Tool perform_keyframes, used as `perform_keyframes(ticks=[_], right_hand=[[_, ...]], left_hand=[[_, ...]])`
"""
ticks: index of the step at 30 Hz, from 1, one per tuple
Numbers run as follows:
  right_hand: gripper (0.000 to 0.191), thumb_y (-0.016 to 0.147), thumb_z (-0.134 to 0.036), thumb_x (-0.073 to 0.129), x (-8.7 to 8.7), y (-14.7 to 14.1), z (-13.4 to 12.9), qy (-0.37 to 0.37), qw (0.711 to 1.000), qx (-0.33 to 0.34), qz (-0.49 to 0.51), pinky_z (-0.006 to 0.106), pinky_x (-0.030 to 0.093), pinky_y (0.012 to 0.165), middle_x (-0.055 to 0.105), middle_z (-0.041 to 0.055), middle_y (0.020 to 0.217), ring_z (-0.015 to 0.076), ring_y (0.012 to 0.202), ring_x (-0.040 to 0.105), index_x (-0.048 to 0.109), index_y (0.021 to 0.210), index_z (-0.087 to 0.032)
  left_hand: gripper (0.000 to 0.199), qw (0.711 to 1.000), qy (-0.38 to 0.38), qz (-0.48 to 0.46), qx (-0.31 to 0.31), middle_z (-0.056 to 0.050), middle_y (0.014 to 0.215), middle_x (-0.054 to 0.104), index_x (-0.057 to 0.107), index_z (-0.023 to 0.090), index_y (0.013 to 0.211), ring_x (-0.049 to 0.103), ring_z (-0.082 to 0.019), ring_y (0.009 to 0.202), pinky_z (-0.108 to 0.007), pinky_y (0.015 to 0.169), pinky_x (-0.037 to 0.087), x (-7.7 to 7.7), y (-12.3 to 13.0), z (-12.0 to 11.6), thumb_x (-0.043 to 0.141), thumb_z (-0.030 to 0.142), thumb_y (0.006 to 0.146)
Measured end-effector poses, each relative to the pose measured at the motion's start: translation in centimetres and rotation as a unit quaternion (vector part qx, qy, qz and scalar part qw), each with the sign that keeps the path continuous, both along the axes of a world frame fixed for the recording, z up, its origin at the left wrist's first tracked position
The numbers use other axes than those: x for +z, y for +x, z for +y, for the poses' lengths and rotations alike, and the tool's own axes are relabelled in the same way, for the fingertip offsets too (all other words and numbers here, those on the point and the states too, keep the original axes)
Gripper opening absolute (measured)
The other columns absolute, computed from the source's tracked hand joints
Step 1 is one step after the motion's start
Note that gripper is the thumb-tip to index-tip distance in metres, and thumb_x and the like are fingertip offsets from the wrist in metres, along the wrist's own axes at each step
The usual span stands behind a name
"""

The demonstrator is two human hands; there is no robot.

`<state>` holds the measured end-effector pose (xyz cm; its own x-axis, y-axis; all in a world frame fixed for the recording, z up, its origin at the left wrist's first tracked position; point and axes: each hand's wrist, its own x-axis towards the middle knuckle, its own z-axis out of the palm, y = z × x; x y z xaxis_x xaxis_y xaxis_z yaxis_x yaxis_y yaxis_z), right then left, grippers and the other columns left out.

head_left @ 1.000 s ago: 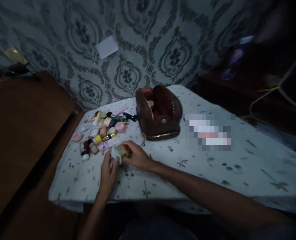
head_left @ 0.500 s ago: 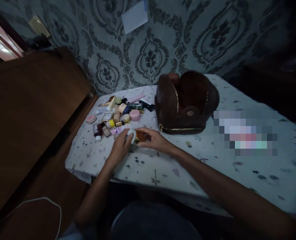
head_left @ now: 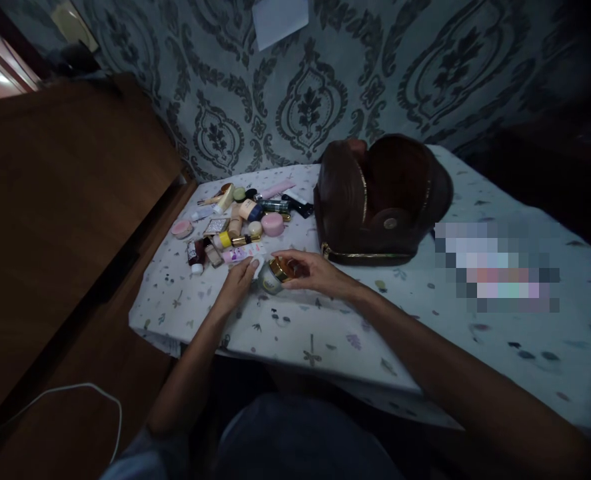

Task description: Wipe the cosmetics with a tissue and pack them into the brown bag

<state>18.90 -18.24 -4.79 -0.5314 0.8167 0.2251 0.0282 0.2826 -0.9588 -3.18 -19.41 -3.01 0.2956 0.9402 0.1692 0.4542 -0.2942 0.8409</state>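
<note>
My right hand [head_left: 315,272] grips a small jar [head_left: 271,279] by its gold and amber lid, with the pale greenish body tilted down to the left. Just left of the jar is my left hand [head_left: 238,281], its fingers close together near a white and purple tube [head_left: 242,253]; whether it touches the tube is unclear. Several cosmetics lie behind my hands, among them a pink jar [head_left: 273,225], a dark red bottle [head_left: 195,256] and a glittery palette [head_left: 217,227]. A brown bag [head_left: 342,200] stands unzipped to the right of them.
A patterned white cloth [head_left: 285,333] covers the table. At the right lies a pixelated object [head_left: 495,260]. A wooden panel [head_left: 65,180] rises at the left, with a white cable [head_left: 90,385] below it. The patterned wall [head_left: 310,100] stands behind.
My left hand has come off the jar and moved slightly left. The jar's pale body now shows, with my right hand still on its lid. The view has shifted a little.
</note>
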Motion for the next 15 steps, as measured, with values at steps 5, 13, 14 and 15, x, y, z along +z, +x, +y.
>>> perform_keyframes(ticks=[5, 13, 14, 15], right_hand=[[0.065, 0.068, -0.037, 0.08, -0.2, -0.2, 0.0, -0.03, 0.999, -0.01, 0.025, 0.031, 0.054, 0.078, 0.065, 0.0032, 0.103, 0.0151, 0.085, 0.06, 0.059, 0.128, -0.021], [0.061, 0.066, -0.042, 0.081, -0.1, -0.5, -0.3, -0.011, 0.998, -0.054, 0.015, 0.027, 0.051, 0.068, 0.064, 0.0039, 0.101, 0.0139, 0.076, 0.059, 0.059, 0.118, -0.02], [0.06, 0.066, -0.042, 0.081, -0.2, -0.6, -0.3, -0.005, 0.998, -0.062, 0.009, 0.026, 0.049, 0.065, 0.064, 0.0036, 0.1, 0.013, 0.073, 0.057, 0.059, 0.117, -0.02], [0.059, 0.066, -0.043, 0.08, -0.3, -0.6, -0.3, 0.001, 0.997, -0.071, 0.005, 0.025, 0.047, 0.062, 0.063, 0.0032, 0.099, 0.0118, 0.069, 0.055, 0.059, 0.116, -0.02]], left_hand=[[0.041, 1.0, 0.015, -0.001, 0.006, -0.004, 0.085, 0.064, 0.063, 0.013, 0.096, 0.057, -0.018, 0.081, -0.027, 0.076, 0.045, 0.2, -0.3, -0.7, 0.041, 0.047, 0.096], [0.04, 0.991, 0.114, 0.074, 0.001, -0.013, 0.131, 0.062, 0.057, 0.016, 0.131, 0.056, -0.024, 0.123, -0.038, 0.106, 0.041, 1.8, 0.6, -2.4, 0.045, 0.037, 0.098], [0.04, 0.987, 0.13, 0.094, 0.002, -0.013, 0.131, 0.062, 0.055, 0.017, 0.132, 0.056, -0.024, 0.122, -0.039, 0.106, 0.042, 1.9, 0.8, -2.6, 0.045, 0.036, 0.098], [0.04, 0.983, 0.144, 0.114, 0.001, -0.013, 0.131, 0.062, 0.054, 0.018, 0.134, 0.057, -0.024, 0.121, -0.04, 0.105, 0.043, 2.1, 1.0, -2.8, 0.046, 0.035, 0.098]])
